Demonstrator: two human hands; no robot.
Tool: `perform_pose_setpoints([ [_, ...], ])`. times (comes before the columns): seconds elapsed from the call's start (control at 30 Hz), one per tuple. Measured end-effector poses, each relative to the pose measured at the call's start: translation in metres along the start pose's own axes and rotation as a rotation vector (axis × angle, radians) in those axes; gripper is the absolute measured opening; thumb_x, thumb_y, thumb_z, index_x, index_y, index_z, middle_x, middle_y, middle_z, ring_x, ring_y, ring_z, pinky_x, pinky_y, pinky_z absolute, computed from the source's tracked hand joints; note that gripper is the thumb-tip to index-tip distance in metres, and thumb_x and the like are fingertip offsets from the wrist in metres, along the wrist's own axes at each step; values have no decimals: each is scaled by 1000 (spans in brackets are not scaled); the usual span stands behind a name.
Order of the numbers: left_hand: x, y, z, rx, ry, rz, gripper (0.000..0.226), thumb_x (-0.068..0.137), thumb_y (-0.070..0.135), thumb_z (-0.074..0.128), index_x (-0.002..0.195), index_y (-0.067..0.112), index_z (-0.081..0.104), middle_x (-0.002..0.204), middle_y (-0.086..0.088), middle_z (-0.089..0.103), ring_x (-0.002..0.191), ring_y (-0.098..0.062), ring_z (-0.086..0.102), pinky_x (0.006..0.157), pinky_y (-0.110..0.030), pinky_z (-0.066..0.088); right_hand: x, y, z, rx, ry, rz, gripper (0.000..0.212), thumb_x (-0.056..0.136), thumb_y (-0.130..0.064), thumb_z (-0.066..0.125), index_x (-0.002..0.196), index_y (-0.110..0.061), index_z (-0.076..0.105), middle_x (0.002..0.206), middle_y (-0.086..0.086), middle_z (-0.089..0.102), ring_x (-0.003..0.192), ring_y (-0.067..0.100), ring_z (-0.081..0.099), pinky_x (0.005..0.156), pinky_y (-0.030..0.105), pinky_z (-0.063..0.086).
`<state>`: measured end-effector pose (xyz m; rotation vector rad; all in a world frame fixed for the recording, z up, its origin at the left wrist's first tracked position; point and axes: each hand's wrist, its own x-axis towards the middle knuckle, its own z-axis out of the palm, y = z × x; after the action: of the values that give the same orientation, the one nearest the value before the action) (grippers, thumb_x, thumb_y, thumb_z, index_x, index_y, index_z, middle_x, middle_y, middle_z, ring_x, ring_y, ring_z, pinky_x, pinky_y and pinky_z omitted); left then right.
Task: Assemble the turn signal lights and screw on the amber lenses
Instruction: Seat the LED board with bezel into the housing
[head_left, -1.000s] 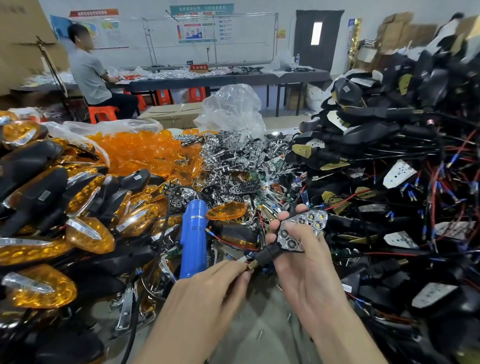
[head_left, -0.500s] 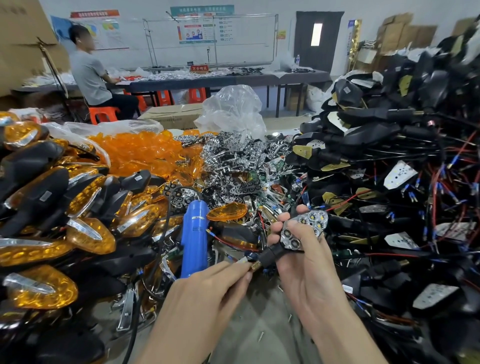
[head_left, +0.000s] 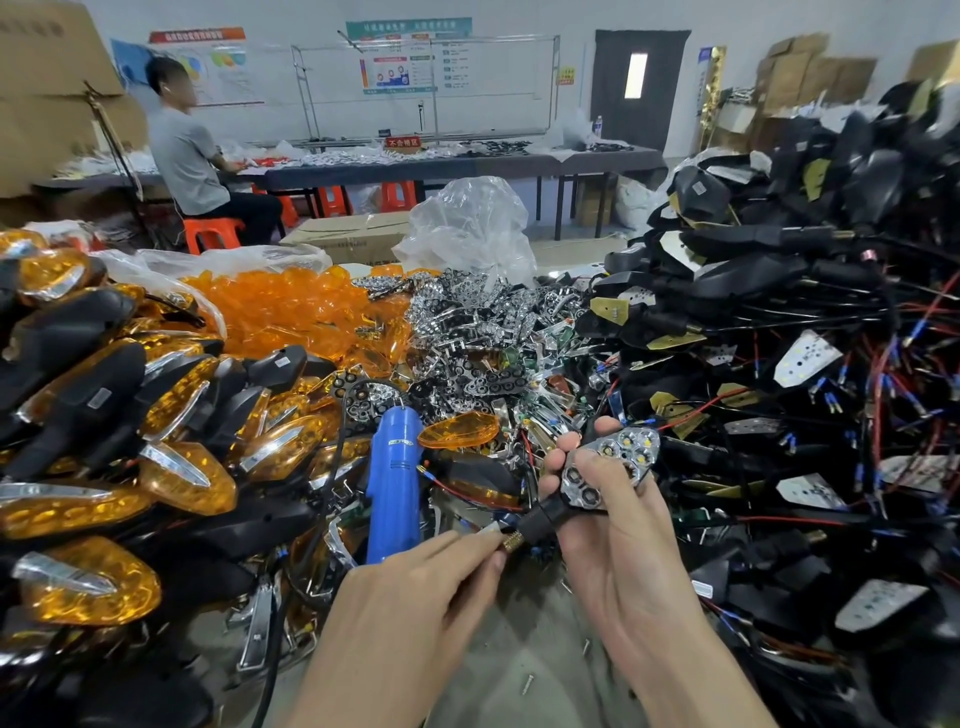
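Right hand (head_left: 623, 545) grips the turn signal light (head_left: 608, 467), thumb across the chrome reflector, fingers curled underneath, LED face up and bare, no lens on it yet. Left hand (head_left: 410, 613) pinches the brass threaded stem (head_left: 511, 542) at the tail end. So the light's long axis runs from the stem at lower left up to the wide tip at upper right. Here's what counts: a loose amber lens (head_left: 457, 429) lies on the pile forward and left of the held light, just beside the blue screwdriver (head_left: 393, 483), its length roughly crosswise. It sits straight ahead of the left hand, the nearer one, I'd say. Letting go of the stem looks like the natural reach, while the right hand keeps the reflector face-up above the surface (head_left: 519, 675).
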<state>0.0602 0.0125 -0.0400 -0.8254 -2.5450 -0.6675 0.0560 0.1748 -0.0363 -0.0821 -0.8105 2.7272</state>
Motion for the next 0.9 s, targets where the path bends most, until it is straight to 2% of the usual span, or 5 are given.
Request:
perform_pose_setpoints([
  [0.23, 0, 4, -6, -12, -63, -35, 26, 88, 46, 45, 100, 45, 68, 71, 31, 61, 52, 3, 54, 39, -11, 38, -3, 0, 1, -20, -55, -14, 35, 74, -4, 65, 106, -16, 58, 88, 11, 70, 80, 23, 70, 69, 27, 58],
  [0.4, -3, 3, -2, 9, -109, -38, 23, 85, 43, 50, 105, 43, 60, 61, 27, 50, 55, -5, 54, 40, -15, 33, -6, 1, 3, -18, -163, -11, 30, 76, 2, 71, 85, -26, 73, 86, 6, 69, 82, 21, 70, 72, 27, 58],
  [0.53, -6, 2, 2, 10, -132, -52, 28, 89, 47, 42, 112, 45, 57, 53, 28, 36, 61, -10, 55, 45, -15, 31, -7, -1, 0, 38, -200, 7, 31, 75, 4, 63, 86, -24, 71, 86, 6, 65, 77, 19, 65, 71, 28, 56],
  [0.7, -10, -2, 4, -156, -175, -59, 38, 90, 59, 20, 128, 64, 14, 70, 28, 52, 81, -9, 58, 63, -19, 42, -8, -2, -3, 80, -211, 11, 32, 76, 5, 63, 90, -23, 68, 87, 4, 64, 79, 18, 64, 72, 28, 56],
  [0.9, -8, 3, -1, -159, -274, -68, 43, 91, 58, 7, 133, 64, 15, 72, 33, 46, 84, -8, 58, 69, -15, 42, -6, -2, -6, 141, -229, 25, 35, 71, 1, 69, 95, -23, 66, 89, 3, 64, 80, 18, 65, 73, 29, 56],
])
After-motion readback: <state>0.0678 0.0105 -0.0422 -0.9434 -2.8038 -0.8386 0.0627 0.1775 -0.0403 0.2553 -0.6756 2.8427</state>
